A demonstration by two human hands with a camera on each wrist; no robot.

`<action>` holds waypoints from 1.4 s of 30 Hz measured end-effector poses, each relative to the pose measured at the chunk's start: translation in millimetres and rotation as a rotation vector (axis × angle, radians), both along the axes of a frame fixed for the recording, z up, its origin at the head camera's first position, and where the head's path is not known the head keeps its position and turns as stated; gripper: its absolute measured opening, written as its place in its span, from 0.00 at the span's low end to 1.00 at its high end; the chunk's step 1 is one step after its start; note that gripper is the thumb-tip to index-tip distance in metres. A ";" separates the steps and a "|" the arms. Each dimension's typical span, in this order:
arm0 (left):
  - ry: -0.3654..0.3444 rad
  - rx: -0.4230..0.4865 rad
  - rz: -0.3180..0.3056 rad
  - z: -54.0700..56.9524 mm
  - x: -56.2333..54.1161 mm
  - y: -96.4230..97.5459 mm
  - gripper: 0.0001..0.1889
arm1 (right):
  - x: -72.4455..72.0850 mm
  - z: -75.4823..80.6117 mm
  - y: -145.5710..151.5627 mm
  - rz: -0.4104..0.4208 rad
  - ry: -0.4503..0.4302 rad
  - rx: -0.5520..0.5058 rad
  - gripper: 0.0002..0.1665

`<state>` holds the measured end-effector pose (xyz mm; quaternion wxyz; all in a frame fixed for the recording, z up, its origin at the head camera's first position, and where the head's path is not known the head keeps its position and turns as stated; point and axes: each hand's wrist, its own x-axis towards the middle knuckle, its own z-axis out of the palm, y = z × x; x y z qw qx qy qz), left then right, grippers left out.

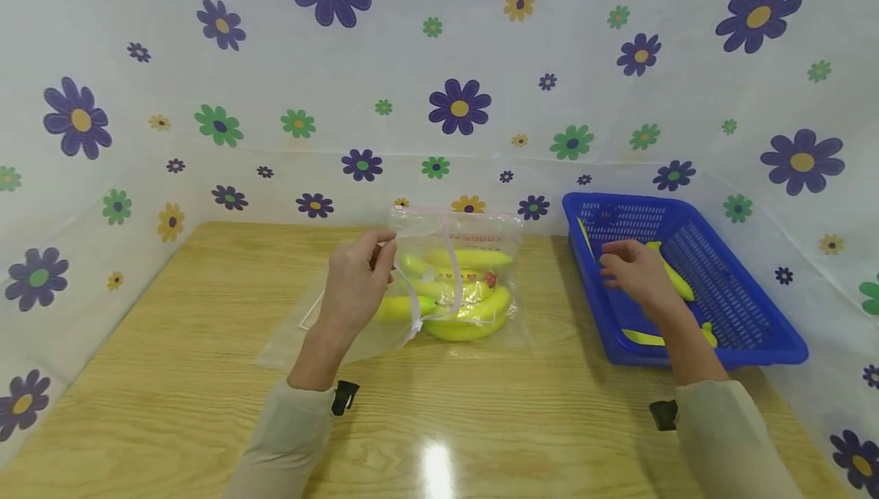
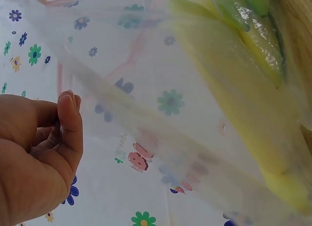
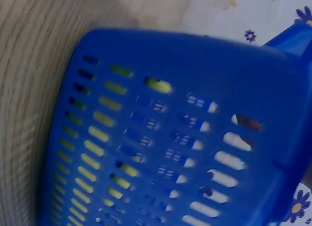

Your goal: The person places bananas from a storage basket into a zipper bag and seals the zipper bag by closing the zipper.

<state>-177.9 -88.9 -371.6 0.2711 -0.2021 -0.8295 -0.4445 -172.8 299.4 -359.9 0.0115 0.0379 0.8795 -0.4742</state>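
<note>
A clear plastic bag (image 1: pixel 508 339) with pink trim and a white drawstring lies in the middle of the table. Several yellow toy bananas (image 1: pixel 470 258) are inside it. My left hand (image 1: pixel 353 285) pinches the bag's raised edge between thumb and curled fingers; the left wrist view shows the film (image 2: pixel 112 99) stretching from those fingertips across a banana (image 2: pixel 234 89). Over the blue basket (image 1: pixel 748 285), my right hand (image 1: pixel 639 274) has loosely bent fingers and holds nothing. Below and beside it, more bananas (image 1: pixel 676 278) lie in the basket.
The basket stands at the right end of the wooden table (image 1: pixel 481 423), its slotted side (image 3: pixel 146 138) filling the right wrist view. A flower-printed white sheet (image 1: pixel 384 41) rises behind the table and along both sides.
</note>
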 end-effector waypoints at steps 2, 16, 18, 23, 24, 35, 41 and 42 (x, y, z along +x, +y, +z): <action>0.004 -0.002 0.000 -0.5 -0.6 0.0 0.09 | -4.0 -4.6 5.8 -0.007 -0.015 0.025 0.30; -0.025 0.002 0.001 1.9 -1.8 1.3 0.10 | -6.6 -14.0 46.1 0.375 -0.183 0.514 0.28; -0.024 0.002 0.001 2.3 -2.0 1.1 0.10 | -5.2 -12.2 51.8 0.444 -0.240 0.536 0.30; -0.009 -0.005 -0.004 1.6 -2.7 0.6 0.09 | -4.0 -11.5 61.8 0.504 -0.403 0.582 0.36; -0.009 -0.007 -0.004 1.3 -2.6 0.6 0.09 | -3.7 -12.8 62.7 0.509 -0.426 0.599 0.35; -0.005 -0.005 0.014 0.7 -1.2 -1.6 0.09 | -4.0 -26.4 51.9 0.495 -0.392 0.768 0.17; -0.007 0.012 0.006 0.3 -1.5 -2.8 0.09 | -5.9 -28.3 49.4 0.456 -0.366 0.750 0.18; -0.009 0.012 0.007 0.4 -1.4 -2.9 0.09 | -6.0 -28.1 49.3 0.444 -0.367 0.744 0.22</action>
